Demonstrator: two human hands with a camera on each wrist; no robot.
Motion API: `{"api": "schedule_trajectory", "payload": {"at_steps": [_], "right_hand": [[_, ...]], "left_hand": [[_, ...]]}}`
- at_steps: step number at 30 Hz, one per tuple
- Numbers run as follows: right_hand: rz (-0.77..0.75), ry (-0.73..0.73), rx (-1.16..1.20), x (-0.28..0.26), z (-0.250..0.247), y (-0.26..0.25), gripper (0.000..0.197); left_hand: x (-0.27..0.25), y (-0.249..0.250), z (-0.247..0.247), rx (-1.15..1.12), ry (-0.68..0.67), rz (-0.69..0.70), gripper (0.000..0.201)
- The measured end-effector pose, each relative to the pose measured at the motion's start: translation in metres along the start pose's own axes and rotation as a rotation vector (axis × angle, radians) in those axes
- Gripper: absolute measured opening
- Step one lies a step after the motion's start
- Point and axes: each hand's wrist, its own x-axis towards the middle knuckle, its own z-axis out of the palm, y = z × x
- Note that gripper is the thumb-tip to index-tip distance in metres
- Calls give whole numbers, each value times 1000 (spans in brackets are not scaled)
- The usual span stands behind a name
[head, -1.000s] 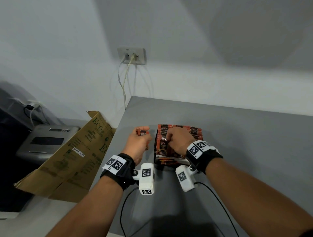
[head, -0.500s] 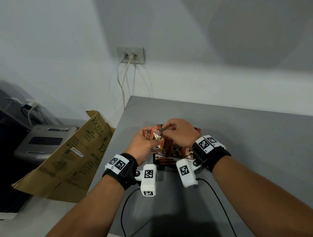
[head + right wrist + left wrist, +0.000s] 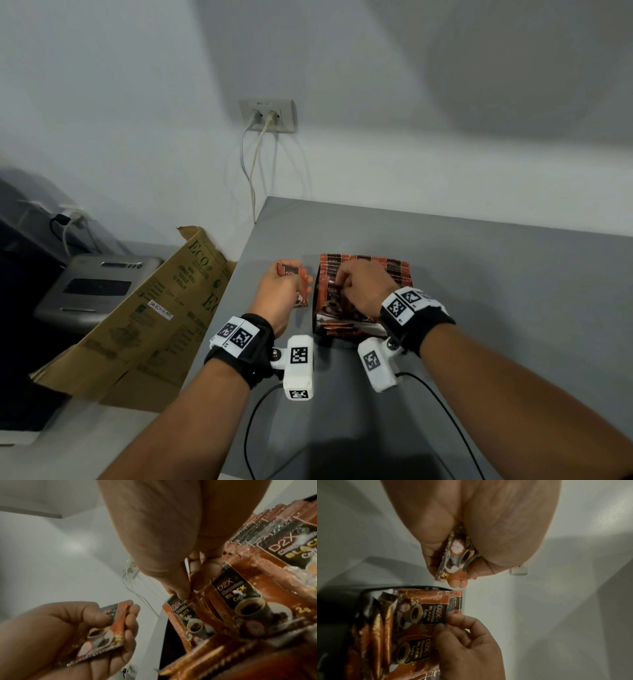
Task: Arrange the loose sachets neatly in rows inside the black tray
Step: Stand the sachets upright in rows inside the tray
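Two bare forearms reach forward over a grey desk (image 3: 479,274), each wrist wearing a black strap with white tracking markers.

Nearest on the left, the left hand (image 3: 279,298) is clamped around a small stack of orange coffee sachets (image 3: 294,274), thumb on one face and fingers on the other. The stack stands roughly upright, long axis vertical, printed tops pointing up and away from the person. It is held just left of the black tray (image 3: 366,592), apart from it.

Beside it, the right hand (image 3: 363,287) sits over the tray with fingers curled, thumb and fingertips pinching the top edge of one sachet in the tray (image 3: 181,609). That sachet stands on end among its neighbours, its "D2X Black Coffee" label facing the person and its long axis near vertical, leaning slightly.

The row of sachets (image 3: 376,265) behind it stands packed face to back, running away from the person. A few more lie slanted at the tray's near end.

Further left, off the desk, a brown cardboard box (image 3: 154,308) leans beside a grey printer (image 3: 96,287). On the white wall beyond, a wall socket (image 3: 268,114) holds two plugged cables.
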Motion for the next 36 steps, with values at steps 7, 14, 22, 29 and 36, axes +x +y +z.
{"api": "schedule_trajectory", "payload": {"at_steps": [7,14,22,29,36], "right_hand": [[22,-57,-86,4,7,-2,28],[20,32,32,3,-5,-3,11],[32,168,305,-18,-54,6,17],[153,107,38,-34,-41,50,21],[138,60,-4,-21,-8,58,29]], "left_hand": [[-1,-4,-6,100,-46,22,37],[-2,-10,-1,167,-132,55,47],[-8,0,27,184,-218,101,22],[-9,1,26,180,-167,38,32],[-10,-3,20,302,-176,107,21]]}}
